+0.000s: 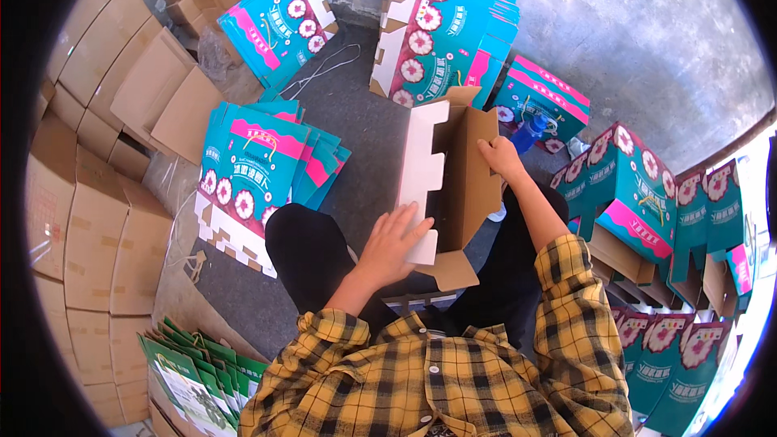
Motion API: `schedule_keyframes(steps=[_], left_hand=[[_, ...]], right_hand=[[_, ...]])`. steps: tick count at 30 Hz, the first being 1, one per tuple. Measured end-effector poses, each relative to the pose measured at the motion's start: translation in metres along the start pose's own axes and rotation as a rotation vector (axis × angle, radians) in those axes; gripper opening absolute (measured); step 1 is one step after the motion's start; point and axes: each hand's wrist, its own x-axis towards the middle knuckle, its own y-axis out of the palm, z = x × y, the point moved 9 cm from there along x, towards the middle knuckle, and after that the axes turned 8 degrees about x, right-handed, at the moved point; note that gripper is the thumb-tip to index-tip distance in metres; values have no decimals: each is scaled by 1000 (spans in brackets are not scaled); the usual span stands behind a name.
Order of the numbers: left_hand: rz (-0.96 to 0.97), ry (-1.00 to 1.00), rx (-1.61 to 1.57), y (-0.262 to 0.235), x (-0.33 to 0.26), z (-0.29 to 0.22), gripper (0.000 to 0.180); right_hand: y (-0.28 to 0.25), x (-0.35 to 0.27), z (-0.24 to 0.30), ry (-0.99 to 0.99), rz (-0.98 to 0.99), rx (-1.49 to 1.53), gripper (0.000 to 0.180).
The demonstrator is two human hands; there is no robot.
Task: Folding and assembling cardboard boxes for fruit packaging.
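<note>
Between my knees stands a partly unfolded cardboard gift box (468,186), its brown inside facing up and its end flaps sticking out. Along its left side runs a white panel (421,170) with a notched edge. My left hand (390,243) lies on the near part of that panel, fingers stretched out and spread. At the right wall's upper edge, my right hand (503,159) grips the cardboard, thumb on the inner side. The box's outer faces are mostly hidden from view.
Flat teal-and-pink cartons (251,162) lie stacked to the left, with more stacks (441,28) ahead. Formed teal boxes (635,186) stand at the right, near a blue bottle (528,133). Brown cartons (93,218) are piled along the left; green packages (198,372) sit lower left.
</note>
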Motion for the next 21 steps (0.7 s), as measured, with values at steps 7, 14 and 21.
schedule_keyframes(steps=[7, 14, 21], left_hand=[[65, 17, 32, 0, 20, 5, 72], [166, -20, -22, 12, 27, 4, 78], [215, -68, -19, 26, 38, 6, 77]], right_hand=[[11, 6, -6, 41, 61, 41, 49], [13, 9, -9, 76, 98, 118, 47], [6, 8, -14, -7, 6, 59, 49]])
